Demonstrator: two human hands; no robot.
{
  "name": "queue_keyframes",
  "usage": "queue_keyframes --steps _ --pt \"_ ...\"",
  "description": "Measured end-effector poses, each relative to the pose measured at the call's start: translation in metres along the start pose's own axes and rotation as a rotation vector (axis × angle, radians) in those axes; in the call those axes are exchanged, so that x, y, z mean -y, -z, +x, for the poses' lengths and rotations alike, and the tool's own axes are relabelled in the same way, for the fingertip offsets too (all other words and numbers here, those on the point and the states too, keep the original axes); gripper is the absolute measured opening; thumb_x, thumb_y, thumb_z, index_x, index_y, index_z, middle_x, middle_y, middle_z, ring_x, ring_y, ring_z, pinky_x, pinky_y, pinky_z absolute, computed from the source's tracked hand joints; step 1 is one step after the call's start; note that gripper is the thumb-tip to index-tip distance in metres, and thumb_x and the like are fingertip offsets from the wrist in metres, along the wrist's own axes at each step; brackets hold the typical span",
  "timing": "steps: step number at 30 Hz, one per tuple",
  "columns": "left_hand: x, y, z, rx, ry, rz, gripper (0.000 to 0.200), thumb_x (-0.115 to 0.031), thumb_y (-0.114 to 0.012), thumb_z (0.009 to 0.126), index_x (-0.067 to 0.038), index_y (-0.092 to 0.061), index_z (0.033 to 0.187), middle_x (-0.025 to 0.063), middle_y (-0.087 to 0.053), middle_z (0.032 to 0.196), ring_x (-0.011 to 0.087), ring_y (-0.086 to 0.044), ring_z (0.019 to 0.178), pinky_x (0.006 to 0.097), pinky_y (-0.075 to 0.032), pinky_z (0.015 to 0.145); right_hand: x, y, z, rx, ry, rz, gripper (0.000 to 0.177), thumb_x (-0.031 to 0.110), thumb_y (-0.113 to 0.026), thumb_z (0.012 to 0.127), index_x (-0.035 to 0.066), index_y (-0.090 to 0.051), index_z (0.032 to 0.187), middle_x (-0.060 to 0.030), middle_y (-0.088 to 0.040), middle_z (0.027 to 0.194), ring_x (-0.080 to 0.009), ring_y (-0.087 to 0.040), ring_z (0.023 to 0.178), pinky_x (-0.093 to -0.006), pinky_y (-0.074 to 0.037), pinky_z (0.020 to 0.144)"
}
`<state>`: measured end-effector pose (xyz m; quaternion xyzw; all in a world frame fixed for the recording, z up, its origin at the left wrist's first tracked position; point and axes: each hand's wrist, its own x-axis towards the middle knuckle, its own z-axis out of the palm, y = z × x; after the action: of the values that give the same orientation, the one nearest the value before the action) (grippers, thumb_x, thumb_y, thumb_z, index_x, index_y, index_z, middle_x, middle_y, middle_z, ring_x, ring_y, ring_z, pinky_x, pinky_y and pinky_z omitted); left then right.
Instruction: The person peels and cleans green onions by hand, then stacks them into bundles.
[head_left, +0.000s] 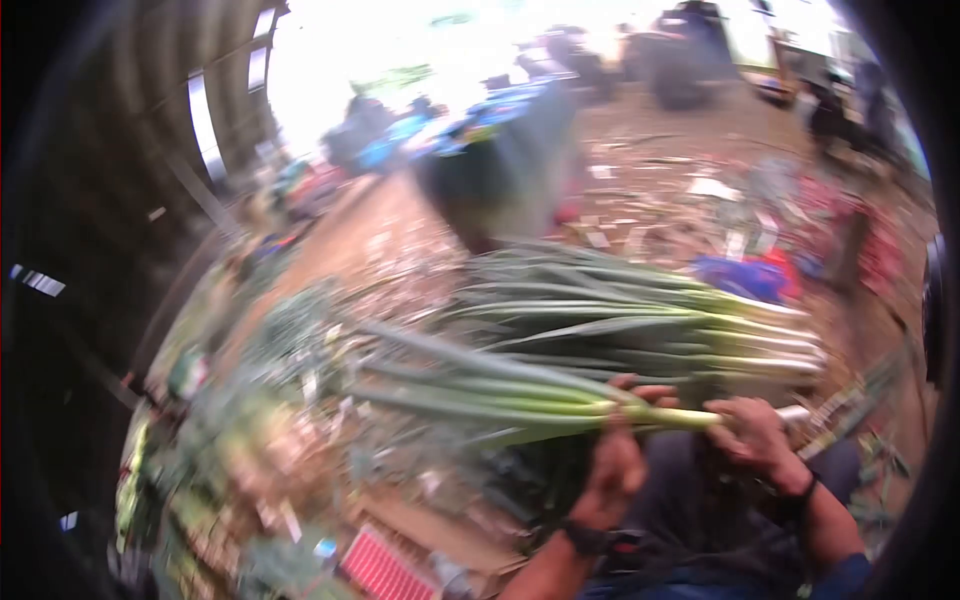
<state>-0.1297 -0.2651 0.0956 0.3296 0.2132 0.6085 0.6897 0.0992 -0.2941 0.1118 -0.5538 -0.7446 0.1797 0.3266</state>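
Note:
A leek [500, 403] lies level across my lap, its green leaves fanned to the left and its white root end poking out at the right. My left hand [622, 440] is closed around the stalk where the leaves begin. Close to the root end, my right hand [750, 432] grips the pale shank with bent fingers. Just beyond them, a pile of leeks [640, 315] is stacked with white ends to the right and leaves to the left. Motion blur softens the leaf tips.
A dark green container [500, 165] with blue on top stands behind the pile. Leaf scraps [390, 255] litter the floor. A red patterned panel [385, 565] lies at the lower left, and blue plastic [740, 278] sits right of the pile. A corrugated wall [110, 200] rises at left.

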Motion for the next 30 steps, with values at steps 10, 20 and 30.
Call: queue_keyframes --steps 10,20,30 --pt "-0.001 -0.012 0.047 -0.097 0.066 -0.206 0.06 -0.043 -0.062 0.102 -0.012 -0.04 0.148 0.0219 -0.056 0.141 0.0412 -0.057 0.129 0.0577 -0.045 0.112 -0.096 0.012 -0.022 -0.35 0.053 -0.258 0.038 0.048 -0.074 0.089 0.016 -0.075 0.109 -0.0041 -0.067 0.089 -0.0256 -0.064 0.091 -0.0415 -0.043 0.091" --pt "0.017 0.028 0.19 -0.11 0.176 0.226 0.044 -0.037 -0.047 0.11 -0.006 -0.051 0.14 0.014 -0.063 0.134 0.0312 -0.061 0.124 0.0482 -0.05 0.106 -0.238 0.035 0.067 -0.432 -0.121 -0.214 0.052 0.062 -0.062 0.094 0.015 -0.077 0.107 -0.0063 -0.068 0.091 -0.0271 -0.06 0.099 -0.0418 -0.036 0.098" --pt "0.072 -0.016 0.232 0.633 -0.586 1.871 0.039 -0.017 -0.075 0.088 -0.006 -0.068 0.125 0.0155 -0.068 0.123 0.0345 -0.061 0.121 0.0457 -0.046 0.105 -0.341 0.005 0.089 -0.206 -0.216 -0.162 0.048 0.059 -0.067 0.089 0.013 -0.078 0.098 -0.0124 -0.068 0.089 -0.034 -0.065 0.094 -0.047 -0.047 0.091"
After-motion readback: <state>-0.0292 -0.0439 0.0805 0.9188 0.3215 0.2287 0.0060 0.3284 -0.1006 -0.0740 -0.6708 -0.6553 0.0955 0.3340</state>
